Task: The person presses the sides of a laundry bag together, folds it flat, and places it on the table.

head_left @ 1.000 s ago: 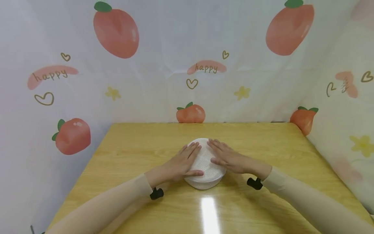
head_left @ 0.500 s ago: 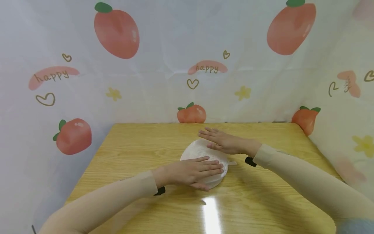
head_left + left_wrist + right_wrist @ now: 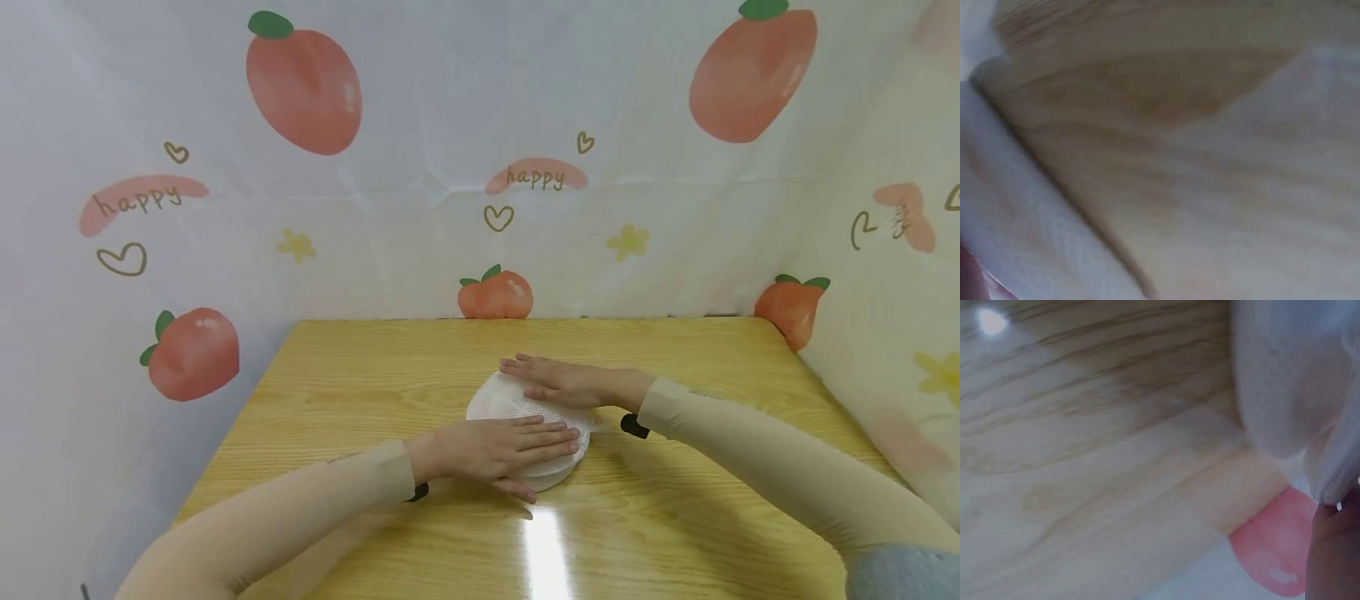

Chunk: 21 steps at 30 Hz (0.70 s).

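A round white mesh bag, like a mesh laundry bag, lies low on the wooden table in the head view. Across its near half my left hand lies with straight fingers toward the right, thumb by the near edge. My right hand rests over the far right part, its fingers extended leftward. A pale strip sticks out from the bag's right side. In the left wrist view the mesh side fills the left edge. The right wrist view has the mesh bag above part of the right hand.
Bare wood of the table surrounds the bag. Behind it and at both sides hangs a white cloth printed with peaches. A bright light reflection shows on the near tabletop.
Both hands turned from pointing forward to lying crosswise. The left slid over the near half; the right rose toward the far edge, then came down onto the bag. The bag turned and looks flatter.
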### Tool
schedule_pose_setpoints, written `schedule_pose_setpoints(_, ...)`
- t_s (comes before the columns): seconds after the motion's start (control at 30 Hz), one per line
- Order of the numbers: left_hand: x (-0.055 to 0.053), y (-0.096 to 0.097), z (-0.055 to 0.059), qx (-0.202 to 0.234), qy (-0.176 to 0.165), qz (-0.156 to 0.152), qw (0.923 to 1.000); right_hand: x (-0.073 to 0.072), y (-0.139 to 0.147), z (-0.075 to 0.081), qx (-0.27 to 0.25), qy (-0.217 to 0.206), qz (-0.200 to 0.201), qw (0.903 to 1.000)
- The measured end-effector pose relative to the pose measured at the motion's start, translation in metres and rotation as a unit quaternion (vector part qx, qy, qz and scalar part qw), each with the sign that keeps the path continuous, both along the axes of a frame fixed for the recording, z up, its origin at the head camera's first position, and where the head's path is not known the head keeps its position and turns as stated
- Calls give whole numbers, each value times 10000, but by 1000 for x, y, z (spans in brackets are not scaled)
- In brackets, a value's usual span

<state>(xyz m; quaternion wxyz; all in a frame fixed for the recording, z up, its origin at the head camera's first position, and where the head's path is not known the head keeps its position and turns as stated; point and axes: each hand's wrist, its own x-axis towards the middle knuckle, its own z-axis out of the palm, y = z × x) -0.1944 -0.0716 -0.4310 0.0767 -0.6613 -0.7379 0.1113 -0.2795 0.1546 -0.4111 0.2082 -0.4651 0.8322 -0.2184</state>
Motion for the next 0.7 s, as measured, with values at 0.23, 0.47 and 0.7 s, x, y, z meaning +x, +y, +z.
schedule_pose_setpoints(0.23, -1, 1, -13, -542, -597, 309, 9963, 2, 0, -20, 396, 183, 241, 9988)
schedule_pose_setpoints(0.47, 1, 3, -14, -714, -409, 386, 9959, 2, 2, -37, 385, 402, 198, 9983)
schedule_pose_setpoints(0.7, 2, 4, -16, -755, -310, 410, 9958, 4, 1, -39, 408, 367, 119, 9984)
